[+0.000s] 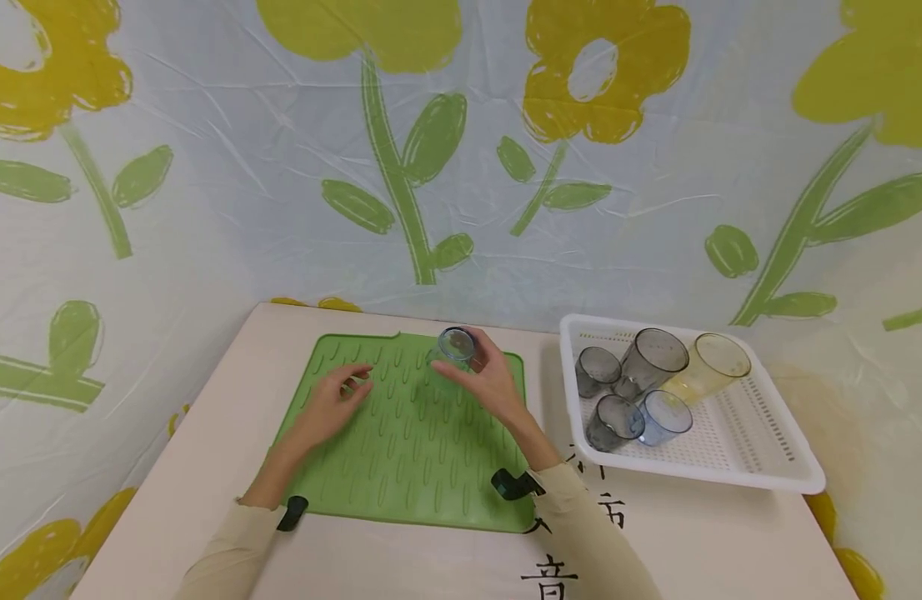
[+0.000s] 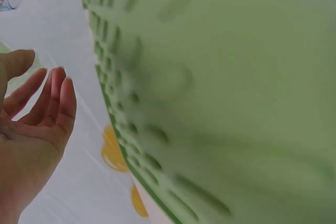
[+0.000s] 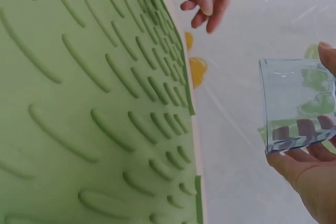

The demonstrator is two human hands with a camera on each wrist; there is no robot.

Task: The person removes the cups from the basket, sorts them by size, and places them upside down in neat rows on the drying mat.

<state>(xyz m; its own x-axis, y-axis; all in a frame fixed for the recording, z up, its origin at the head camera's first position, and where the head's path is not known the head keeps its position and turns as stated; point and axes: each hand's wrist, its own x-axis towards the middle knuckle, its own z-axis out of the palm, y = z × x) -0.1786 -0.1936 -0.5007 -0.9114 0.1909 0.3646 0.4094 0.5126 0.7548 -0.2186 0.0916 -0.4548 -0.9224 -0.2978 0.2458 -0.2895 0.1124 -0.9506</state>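
Observation:
My right hand (image 1: 496,382) grips a clear, bluish drinking glass (image 1: 453,348) above the back right part of the green ridged mat (image 1: 401,450). In the right wrist view, the thumb lies on one side of the glass (image 3: 294,93) and the fingers wrap the opposite side. Over the left part of the mat is my left hand (image 1: 332,407), its fingers loosely bent and holding nothing. The left wrist view shows the same hand (image 2: 42,124) with the palm turned up and the fingertips apart from the thumb.
To the right stands a white perforated basket (image 1: 799,458) with several glasses: grey ones (image 1: 648,362), a blue one (image 1: 665,417) and a tall yellow one (image 1: 712,367). A flower-printed cloth (image 1: 296,233) hangs behind the pale table (image 1: 401,558).

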